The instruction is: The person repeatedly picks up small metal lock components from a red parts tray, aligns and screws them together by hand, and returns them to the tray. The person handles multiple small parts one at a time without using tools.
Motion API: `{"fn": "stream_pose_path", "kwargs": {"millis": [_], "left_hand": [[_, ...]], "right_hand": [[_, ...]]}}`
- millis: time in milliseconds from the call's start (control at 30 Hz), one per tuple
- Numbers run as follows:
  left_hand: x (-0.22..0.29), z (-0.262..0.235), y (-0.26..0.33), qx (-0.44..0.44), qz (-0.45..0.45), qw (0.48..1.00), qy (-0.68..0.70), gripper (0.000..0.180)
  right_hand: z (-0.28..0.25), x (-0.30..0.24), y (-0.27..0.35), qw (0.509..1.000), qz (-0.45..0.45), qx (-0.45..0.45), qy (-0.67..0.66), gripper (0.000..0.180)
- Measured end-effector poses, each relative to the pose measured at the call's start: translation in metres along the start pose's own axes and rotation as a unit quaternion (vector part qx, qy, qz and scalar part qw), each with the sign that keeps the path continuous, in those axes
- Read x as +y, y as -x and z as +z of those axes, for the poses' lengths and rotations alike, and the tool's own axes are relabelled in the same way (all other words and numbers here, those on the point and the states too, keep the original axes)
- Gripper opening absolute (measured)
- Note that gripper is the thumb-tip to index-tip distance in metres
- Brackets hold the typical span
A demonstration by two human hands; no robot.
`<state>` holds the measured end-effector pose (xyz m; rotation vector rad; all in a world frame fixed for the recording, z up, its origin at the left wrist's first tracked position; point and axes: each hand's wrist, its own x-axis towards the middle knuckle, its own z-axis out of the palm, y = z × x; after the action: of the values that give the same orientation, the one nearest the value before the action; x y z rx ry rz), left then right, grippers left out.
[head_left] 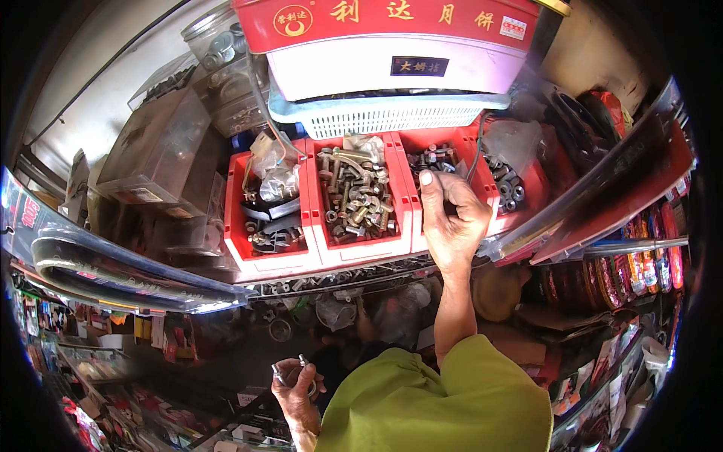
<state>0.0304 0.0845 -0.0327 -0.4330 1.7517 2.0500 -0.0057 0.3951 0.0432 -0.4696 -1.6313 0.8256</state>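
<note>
My right hand (450, 215) reaches up into a red plastic bin (413, 226) on a shelf, its fingers curled down among dark nuts and bolts (435, 158); whether it grips one I cannot tell. My left hand (295, 384) hangs low near my waist and holds small metal bolts (303, 363) between its fingers. A yellow-green sleeve (444, 399) covers my right arm to the elbow. Next to that bin on the left stands a second red bin (320, 241) full of brass and steel bolts (355, 200).
A third red bin (235, 233) at left holds bagged parts. Above sit a white slotted basket (392, 117) and a red-and-white box (392, 45). Clear jars of hardware (222, 60) stand upper left. A black curved moulding (113, 275) juts out at left; packaged goods (640, 264) hang at right.
</note>
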Motion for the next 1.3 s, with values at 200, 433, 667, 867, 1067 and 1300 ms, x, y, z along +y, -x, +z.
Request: {"fn": "stream_pose_path", "kwargs": {"millis": [200, 433, 667, 867, 1067, 1300], "left_hand": [[0.009, -0.003, -0.002, -0.02, -0.013, 0.999, 0.038, 0.03], [0.013, -0.022, -0.003, -0.054, 0.05, 0.989, 0.127, 0.045], [0.031, -0.026, 0.006, -0.075, 0.083, 0.989, 0.093, 0.039], [0.034, -0.027, 0.011, -0.074, 0.077, 0.988, 0.115, 0.022], [0.037, -0.028, 0.01, -0.075, 0.137, 0.98, 0.127, 0.018], [0.045, -0.028, 0.021, -0.075, 0.122, 0.982, 0.126, 0.018]], "right_hand": [[0.0, -0.011, -0.008, 1.0, 0.023, 0.003, -0.016, 0.007], [0.018, -0.059, -0.012, 0.942, -0.219, -0.153, 0.205, 0.012], [0.038, -0.064, -0.009, 0.868, -0.161, -0.401, 0.244, 0.016], [0.043, -0.064, -0.005, 0.854, -0.197, -0.404, 0.263, 0.019], [0.045, -0.066, -0.01, 0.855, -0.204, -0.398, 0.264, 0.015], [0.041, -0.06, -0.014, 0.911, -0.128, -0.34, 0.195, 0.013]]}}
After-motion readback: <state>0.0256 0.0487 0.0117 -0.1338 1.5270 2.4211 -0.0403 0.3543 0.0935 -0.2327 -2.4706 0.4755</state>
